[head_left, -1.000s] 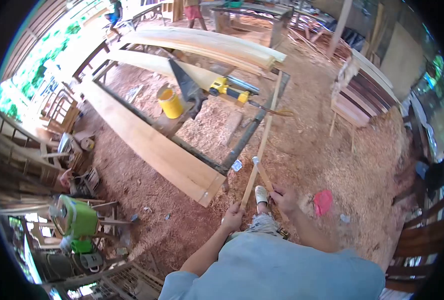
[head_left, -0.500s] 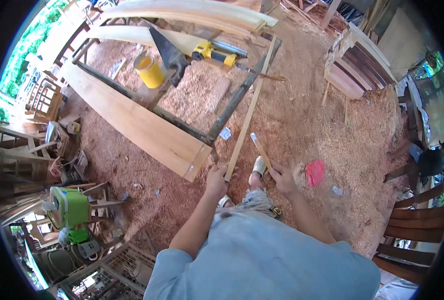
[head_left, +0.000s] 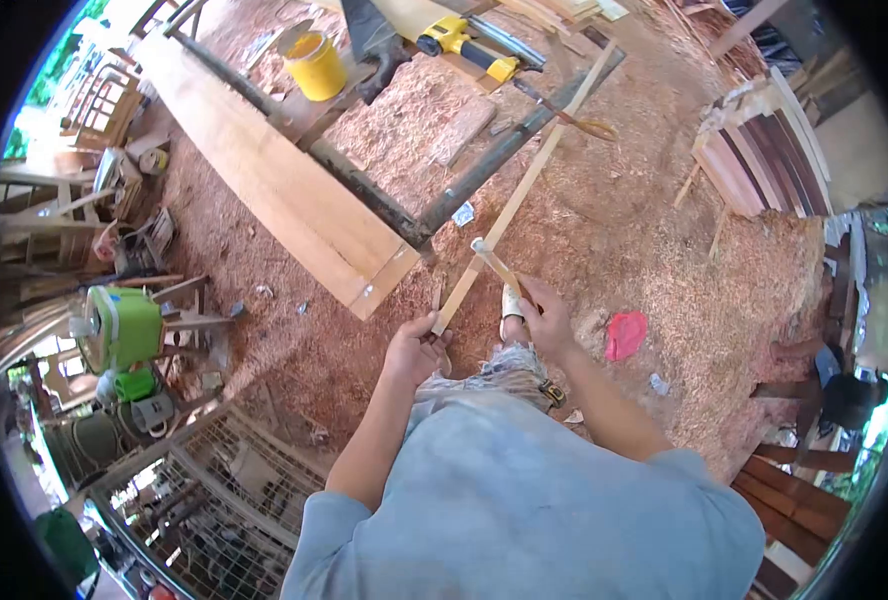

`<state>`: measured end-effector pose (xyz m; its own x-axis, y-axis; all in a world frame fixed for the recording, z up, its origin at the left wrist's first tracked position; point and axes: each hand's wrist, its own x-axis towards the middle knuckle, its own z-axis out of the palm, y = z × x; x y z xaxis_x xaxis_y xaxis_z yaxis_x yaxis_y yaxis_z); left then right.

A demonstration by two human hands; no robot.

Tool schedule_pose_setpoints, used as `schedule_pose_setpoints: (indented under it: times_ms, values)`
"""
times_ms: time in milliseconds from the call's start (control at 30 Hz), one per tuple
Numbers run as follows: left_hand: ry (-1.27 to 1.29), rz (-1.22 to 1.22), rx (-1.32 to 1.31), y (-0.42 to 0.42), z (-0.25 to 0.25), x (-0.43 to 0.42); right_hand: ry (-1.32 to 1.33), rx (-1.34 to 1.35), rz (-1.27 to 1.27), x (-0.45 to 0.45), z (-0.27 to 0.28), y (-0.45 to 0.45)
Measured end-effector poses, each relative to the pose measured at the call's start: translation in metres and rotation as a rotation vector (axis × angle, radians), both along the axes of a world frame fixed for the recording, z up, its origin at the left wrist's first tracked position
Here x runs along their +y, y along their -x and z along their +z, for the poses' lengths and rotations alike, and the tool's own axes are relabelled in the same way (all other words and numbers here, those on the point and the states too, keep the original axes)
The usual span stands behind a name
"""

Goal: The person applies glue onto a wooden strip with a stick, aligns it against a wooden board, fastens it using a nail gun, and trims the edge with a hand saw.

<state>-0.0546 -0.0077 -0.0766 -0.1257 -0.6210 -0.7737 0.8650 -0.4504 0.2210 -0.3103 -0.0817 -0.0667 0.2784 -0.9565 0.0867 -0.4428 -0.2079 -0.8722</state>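
Note:
My left hand (head_left: 417,348) is closed on the near end of a long thin wooden strip (head_left: 520,192), whose far end reaches the metal frame (head_left: 499,140). In my right hand (head_left: 547,318) is the handle of a small brush-like tool (head_left: 499,266) with a pale tip. That tip lies over or against the strip, a little ahead of my left hand; contact is too small to tell. A wide wooden plank (head_left: 274,175) rests along the frame to the left.
Beyond the plank are a yellow bucket (head_left: 315,68) and a yellow power tool (head_left: 466,47). Stacked boards (head_left: 764,160) stand at right. A pink item (head_left: 625,335) lies on the shavings. A green container (head_left: 129,328) and a wire rack (head_left: 214,480) are at left.
The view has shifted, so the frame and bucket appear higher. The tool's tip was apart from the strip half a second ago and now overlaps it in view.

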Motion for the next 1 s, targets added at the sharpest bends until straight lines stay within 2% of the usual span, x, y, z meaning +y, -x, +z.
schedule_pose_setpoints:
  times_ms: [67,233,300,467,600,667,767,833,933,1000]
  values:
    - [-0.046,0.079,-0.064,0.004,0.006,0.003,-0.038,-0.008,0.020,-0.007,-0.017,0.001]
    - [-0.044,-0.036,-0.072,0.004,0.013,0.005,-0.085,0.021,-0.037,0.002,-0.019,0.008]
    - [-0.030,-0.063,-0.101,0.005,0.009,0.009,-0.245,0.059,-0.047,0.005,-0.015,0.017]
    - [-0.031,-0.121,-0.012,0.004,-0.001,0.008,-0.183,0.134,-0.005,0.006,-0.012,0.034]
    - [0.019,-0.127,-0.085,0.004,0.004,0.002,-0.174,0.201,0.020,0.005,-0.001,0.035]
    - [0.031,-0.085,-0.159,0.008,0.007,0.002,-0.174,0.203,0.053,0.006,0.008,0.037]
    - [0.003,-0.035,-0.039,0.001,-0.014,0.008,-0.216,0.238,0.112,0.010,0.014,0.046]
    - [0.015,-0.013,-0.056,0.003,-0.001,0.004,-0.246,0.273,0.148,0.008,0.027,0.049]
    - [0.021,0.035,-0.044,-0.001,0.005,0.004,-0.284,0.186,0.227,-0.003,0.041,0.053]
    - [-0.051,0.151,0.005,0.000,0.002,0.003,-0.455,-0.061,0.124,-0.011,0.032,0.056]
